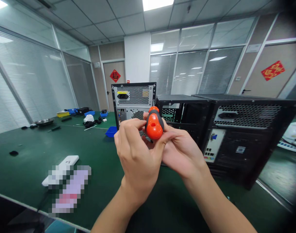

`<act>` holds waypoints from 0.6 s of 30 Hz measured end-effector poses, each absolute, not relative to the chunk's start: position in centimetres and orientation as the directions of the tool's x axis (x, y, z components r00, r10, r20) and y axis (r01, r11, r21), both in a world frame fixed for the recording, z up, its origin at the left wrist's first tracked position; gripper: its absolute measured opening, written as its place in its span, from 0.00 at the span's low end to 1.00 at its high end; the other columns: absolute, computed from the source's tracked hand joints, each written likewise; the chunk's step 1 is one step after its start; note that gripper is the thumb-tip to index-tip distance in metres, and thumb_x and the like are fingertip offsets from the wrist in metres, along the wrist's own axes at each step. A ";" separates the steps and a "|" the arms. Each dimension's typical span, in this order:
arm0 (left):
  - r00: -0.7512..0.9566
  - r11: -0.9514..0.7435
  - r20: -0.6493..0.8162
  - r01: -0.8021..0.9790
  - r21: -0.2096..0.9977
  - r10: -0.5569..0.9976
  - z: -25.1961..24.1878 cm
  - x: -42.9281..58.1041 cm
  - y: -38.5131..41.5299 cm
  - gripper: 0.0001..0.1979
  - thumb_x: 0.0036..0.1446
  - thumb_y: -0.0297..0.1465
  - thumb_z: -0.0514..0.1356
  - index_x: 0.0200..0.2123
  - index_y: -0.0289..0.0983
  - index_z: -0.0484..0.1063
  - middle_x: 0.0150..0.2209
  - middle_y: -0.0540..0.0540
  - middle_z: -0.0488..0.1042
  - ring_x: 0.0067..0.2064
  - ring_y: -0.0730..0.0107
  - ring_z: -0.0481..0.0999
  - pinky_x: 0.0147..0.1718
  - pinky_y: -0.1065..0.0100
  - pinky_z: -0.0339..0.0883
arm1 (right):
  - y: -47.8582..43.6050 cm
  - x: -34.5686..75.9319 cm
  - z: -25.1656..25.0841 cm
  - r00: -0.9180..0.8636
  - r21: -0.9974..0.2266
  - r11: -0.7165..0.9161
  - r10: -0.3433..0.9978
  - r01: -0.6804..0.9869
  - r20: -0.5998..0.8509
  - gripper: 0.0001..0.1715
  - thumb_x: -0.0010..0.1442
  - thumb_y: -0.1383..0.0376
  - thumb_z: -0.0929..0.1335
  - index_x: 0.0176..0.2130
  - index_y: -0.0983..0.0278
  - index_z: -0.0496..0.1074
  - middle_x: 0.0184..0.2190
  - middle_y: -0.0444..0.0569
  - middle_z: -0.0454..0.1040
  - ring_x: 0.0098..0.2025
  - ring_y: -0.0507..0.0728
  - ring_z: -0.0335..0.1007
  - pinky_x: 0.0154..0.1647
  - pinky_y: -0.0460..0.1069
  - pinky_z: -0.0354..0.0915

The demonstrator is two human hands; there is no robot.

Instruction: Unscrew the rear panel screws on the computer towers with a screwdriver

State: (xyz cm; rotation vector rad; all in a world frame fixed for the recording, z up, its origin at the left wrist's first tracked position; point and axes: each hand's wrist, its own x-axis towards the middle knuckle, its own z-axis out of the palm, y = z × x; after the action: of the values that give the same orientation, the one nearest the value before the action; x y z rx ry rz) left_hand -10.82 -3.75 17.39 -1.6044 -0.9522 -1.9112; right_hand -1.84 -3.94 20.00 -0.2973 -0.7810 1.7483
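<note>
A screwdriver with a red and black handle (154,127) is held up in front of me, its butt end facing me. The shaft points away toward the back of a silver and black computer case (135,108); its tip is hard to make out. My left hand (138,149) closes on the handle from the left with curled fingers. From the right, my right hand (179,150) grips it too, thumb against the lower side of the handle. Both hands hide the lower part of that case.
Two black computer cases (181,98) (245,136) stand to the right on the green table (36,142). At left lie a white power bank-like block (62,170) and a blurred lilac item (76,184). Blue trays (111,131), cables and a metal dish (44,122) sit farther back.
</note>
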 end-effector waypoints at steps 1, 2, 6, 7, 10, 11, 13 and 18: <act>-0.209 -0.649 0.975 0.732 0.207 0.075 17.4 -10.8 -3.8 0.18 0.51 0.43 0.62 0.37 0.37 0.62 0.33 0.48 0.69 0.36 0.68 0.70 0.36 0.67 0.63 | -3.9 -1.9 20.0 -0.326 -0.636 -0.136 0.926 -0.759 0.191 0.20 0.64 0.68 0.55 0.43 0.62 0.73 0.36 0.46 0.76 0.42 0.52 0.73 0.48 0.51 0.71; -0.210 -0.646 0.975 0.735 0.206 0.072 17.4 -10.8 -3.8 0.18 0.50 0.43 0.62 0.37 0.37 0.62 0.33 0.48 0.69 0.35 0.68 0.70 0.36 0.67 0.63 | -3.9 -1.9 20.0 -0.323 -0.635 -0.133 0.926 -0.761 0.194 0.20 0.64 0.69 0.55 0.43 0.62 0.72 0.36 0.45 0.76 0.42 0.52 0.73 0.48 0.51 0.71; -0.211 -0.636 0.975 0.744 0.208 0.071 17.4 -10.7 -3.9 0.17 0.50 0.42 0.62 0.36 0.37 0.63 0.32 0.49 0.68 0.35 0.69 0.70 0.37 0.67 0.64 | -3.8 -1.9 19.7 -0.307 -0.634 -0.107 0.927 -0.766 0.214 0.22 0.59 0.74 0.56 0.44 0.61 0.72 0.37 0.45 0.76 0.43 0.51 0.73 0.50 0.50 0.70; -0.208 -0.636 0.976 0.745 0.204 0.069 17.4 -10.7 -4.0 0.17 0.50 0.41 0.62 0.36 0.36 0.63 0.32 0.49 0.68 0.35 0.69 0.70 0.36 0.67 0.64 | -3.8 -1.9 19.6 -0.305 -0.636 -0.100 0.926 -0.765 0.222 0.22 0.58 0.74 0.56 0.43 0.62 0.72 0.37 0.45 0.76 0.43 0.51 0.73 0.50 0.50 0.70; -0.194 -0.640 0.980 0.747 0.179 0.048 17.5 -10.7 -4.1 0.15 0.51 0.40 0.62 0.35 0.36 0.64 0.31 0.48 0.68 0.35 0.69 0.70 0.36 0.67 0.64 | -3.8 -1.9 19.4 -0.296 -0.639 -0.075 0.923 -0.765 0.245 0.19 0.59 0.73 0.57 0.43 0.62 0.72 0.38 0.45 0.76 0.43 0.51 0.72 0.50 0.49 0.69; -0.187 -0.642 0.982 0.748 0.169 0.041 17.5 -10.7 -4.1 0.15 0.51 0.40 0.62 0.35 0.36 0.65 0.31 0.48 0.68 0.35 0.69 0.70 0.36 0.67 0.64 | -3.9 -1.9 19.4 -0.294 -0.641 -0.072 0.923 -0.765 0.248 0.18 0.60 0.71 0.58 0.43 0.62 0.72 0.39 0.45 0.76 0.43 0.51 0.72 0.50 0.48 0.69; -0.175 -0.648 0.984 0.746 0.155 0.034 17.5 -10.7 -4.2 0.14 0.52 0.39 0.62 0.36 0.36 0.65 0.32 0.48 0.69 0.35 0.70 0.70 0.36 0.67 0.64 | -3.9 -1.8 19.6 -0.307 -0.648 -0.092 0.924 -0.756 0.227 0.17 0.61 0.68 0.58 0.44 0.63 0.71 0.40 0.46 0.76 0.43 0.51 0.72 0.50 0.49 0.69; -0.161 -0.664 0.986 0.735 0.140 0.029 17.5 -10.7 -4.4 0.13 0.53 0.38 0.61 0.36 0.35 0.66 0.32 0.47 0.71 0.35 0.70 0.70 0.36 0.67 0.64 | -4.0 -1.7 19.9 -0.305 -0.619 -0.134 0.935 -0.774 0.179 0.18 0.61 0.64 0.57 0.44 0.65 0.70 0.37 0.48 0.76 0.43 0.54 0.72 0.50 0.53 0.67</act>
State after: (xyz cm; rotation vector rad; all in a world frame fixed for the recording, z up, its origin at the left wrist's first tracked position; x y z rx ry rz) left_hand -10.68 -4.43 17.51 -1.6159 -0.8707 -1.8771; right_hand -1.66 -3.97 19.95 -0.2967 -0.7470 1.7379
